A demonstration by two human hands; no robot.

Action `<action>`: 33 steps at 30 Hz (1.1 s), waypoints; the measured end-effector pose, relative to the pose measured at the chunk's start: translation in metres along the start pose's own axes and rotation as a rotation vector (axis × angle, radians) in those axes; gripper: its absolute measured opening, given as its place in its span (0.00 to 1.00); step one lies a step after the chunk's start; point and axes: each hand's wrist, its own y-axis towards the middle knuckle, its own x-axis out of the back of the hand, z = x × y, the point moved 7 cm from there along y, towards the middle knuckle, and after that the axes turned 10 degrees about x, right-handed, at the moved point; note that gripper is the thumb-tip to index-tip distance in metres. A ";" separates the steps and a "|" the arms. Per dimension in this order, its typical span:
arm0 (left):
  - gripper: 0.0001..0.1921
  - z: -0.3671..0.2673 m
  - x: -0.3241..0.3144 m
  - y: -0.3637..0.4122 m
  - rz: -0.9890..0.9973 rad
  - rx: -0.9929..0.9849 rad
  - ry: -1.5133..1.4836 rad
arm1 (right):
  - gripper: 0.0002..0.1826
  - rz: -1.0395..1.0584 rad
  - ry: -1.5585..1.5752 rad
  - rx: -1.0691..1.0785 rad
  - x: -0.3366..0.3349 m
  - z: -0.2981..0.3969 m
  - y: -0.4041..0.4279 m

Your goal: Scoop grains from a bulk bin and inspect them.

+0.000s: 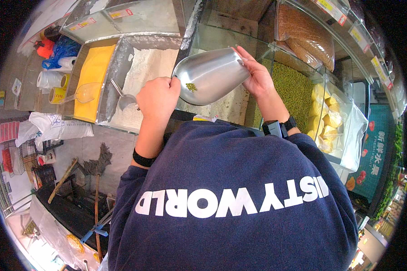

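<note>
A large metal scoop (212,73) is held level between both hands over a glass-walled bin. A small cluster of green beans (191,87) lies in it, toward the left end. My left hand (157,96) is closed in a fist at the scoop's left end, where the handle is mostly hidden. At the opposite end, my right hand (256,74) supports the lip, its fingers along the edge. Below the scoop, the bin holds pale grain (232,110), partly covered from view. Just to the right, mung beans (293,93) fill another glass compartment.
White flour (152,64) with a metal scoop (126,101) and yellow flour (93,71) with a clear plastic scoop (85,92) sit in bins at left. Bagged yellow goods (325,115) stand at right, below a bag of brown grain (303,34). A mop (97,162) stands lower left.
</note>
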 end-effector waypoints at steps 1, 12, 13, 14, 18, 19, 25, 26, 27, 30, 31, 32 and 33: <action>0.18 0.000 0.002 0.000 -0.008 -0.004 0.003 | 0.24 0.009 0.003 -0.018 0.001 -0.001 0.000; 0.18 0.000 0.005 -0.002 -0.041 -0.032 0.041 | 0.24 -0.001 -0.189 -0.099 -0.003 -0.003 -0.002; 0.18 0.001 0.007 -0.002 -0.047 -0.022 0.036 | 0.23 -0.001 -0.104 -0.064 -0.003 -0.001 0.000; 0.18 0.002 0.008 -0.002 -0.053 -0.012 0.032 | 0.23 -0.001 -0.019 -0.030 -0.002 0.000 0.002; 0.18 0.006 0.006 -0.001 -0.052 0.001 0.030 | 0.22 0.029 0.290 -0.033 0.008 -0.001 0.009; 0.18 0.005 0.005 -0.002 -0.021 0.001 0.021 | 0.22 0.010 0.344 -0.003 0.004 0.002 0.008; 0.18 0.002 0.002 -0.002 -0.016 -0.021 -0.015 | 0.23 0.082 0.543 0.008 0.000 0.003 0.008; 0.18 0.001 0.002 -0.002 -0.018 -0.028 -0.017 | 0.23 0.128 0.589 -0.001 -0.002 0.003 0.008; 0.18 0.001 0.002 -0.002 -0.018 -0.027 -0.017 | 0.23 0.128 0.589 -0.002 -0.002 0.003 0.007; 0.17 0.001 0.000 -0.002 -0.006 -0.013 -0.012 | 0.23 0.128 0.601 0.000 -0.009 0.002 0.004; 0.17 0.001 -0.001 -0.001 -0.006 -0.007 -0.009 | 0.24 0.090 0.497 0.026 -0.012 0.003 0.001; 0.17 0.002 -0.002 -0.001 -0.006 -0.001 -0.006 | 0.24 0.052 0.392 0.052 -0.012 0.004 0.000; 0.17 0.001 -0.002 -0.001 -0.006 -0.002 -0.006 | 0.24 0.052 0.392 0.053 -0.013 0.004 0.000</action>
